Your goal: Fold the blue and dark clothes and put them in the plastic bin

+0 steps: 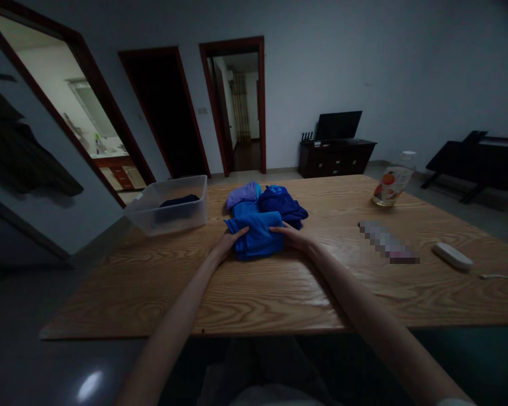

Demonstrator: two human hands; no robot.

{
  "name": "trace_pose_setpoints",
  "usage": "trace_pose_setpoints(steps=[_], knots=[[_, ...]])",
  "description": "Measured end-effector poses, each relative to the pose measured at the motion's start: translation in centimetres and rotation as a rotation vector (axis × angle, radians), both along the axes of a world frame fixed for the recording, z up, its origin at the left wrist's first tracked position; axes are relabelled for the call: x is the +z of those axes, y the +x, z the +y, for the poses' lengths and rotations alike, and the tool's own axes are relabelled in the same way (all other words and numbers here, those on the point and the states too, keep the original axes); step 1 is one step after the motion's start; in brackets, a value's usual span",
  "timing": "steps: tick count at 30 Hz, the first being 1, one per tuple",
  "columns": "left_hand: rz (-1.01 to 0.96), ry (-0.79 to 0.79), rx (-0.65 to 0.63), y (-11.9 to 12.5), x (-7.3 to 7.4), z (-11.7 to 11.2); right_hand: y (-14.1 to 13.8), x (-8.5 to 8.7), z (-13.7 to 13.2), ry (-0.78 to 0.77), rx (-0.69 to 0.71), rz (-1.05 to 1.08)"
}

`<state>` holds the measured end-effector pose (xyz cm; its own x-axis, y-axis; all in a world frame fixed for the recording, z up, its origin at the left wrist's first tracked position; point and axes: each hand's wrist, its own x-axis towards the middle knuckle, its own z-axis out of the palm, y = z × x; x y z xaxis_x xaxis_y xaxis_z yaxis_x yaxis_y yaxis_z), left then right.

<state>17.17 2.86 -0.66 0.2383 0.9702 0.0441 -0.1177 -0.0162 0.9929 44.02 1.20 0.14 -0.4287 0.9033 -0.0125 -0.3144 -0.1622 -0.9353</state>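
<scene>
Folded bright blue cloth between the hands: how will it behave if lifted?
Probably floppy: the blue cloth shows soft rounded folds, so it would likely sag or unfold if lifted by one edge. Likely light, being thin fabric. Pushed across the smooth wooden table, it should slide or bunch, not roll.

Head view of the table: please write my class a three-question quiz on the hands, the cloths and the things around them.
1. True or false: the left hand and right hand both touch the bright blue cloth.
2. What lies in the clear bin? A) a dark cloth B) a shoe C) a book
3. Fill in: the bottle stands to the ___ of the bright blue cloth.
Key: 1 true; 2 A; 3 right.
</scene>
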Motion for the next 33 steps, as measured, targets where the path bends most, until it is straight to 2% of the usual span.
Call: trace_pose_setpoints(steps=[5,10,16,22,28,33], knots=[[0.098,0.051,0.076,0.5,-0.2,0.4,0.5,0.3,-0.2,-0.015,0.003,-0.019],[0.064,0.089,0.011,0.6,0.5,-0.1,0.4,0.7,-0.2,-0.023,0.032,-0.060],[-0.015,0.008,-0.095,0.4,0.8,-1.0,0.7,0.2,0.3,-0.043,0.062,-0.078],[-0.029,0.004,-0.006,0.8,0.4,-0.4,0.7,-0.4,0.6,-0.029,0.042,-0.074],[-0.050,-0.066,-0.065,0.8,0.1,-0.7,0.5,0.4,0.1,-0.001,0.033,-0.080],[0.025,-0.028,0.008,1.0,0.0,-0.6,-0.1,0.9,-0.3,0.041,-0.019,-0.116]])
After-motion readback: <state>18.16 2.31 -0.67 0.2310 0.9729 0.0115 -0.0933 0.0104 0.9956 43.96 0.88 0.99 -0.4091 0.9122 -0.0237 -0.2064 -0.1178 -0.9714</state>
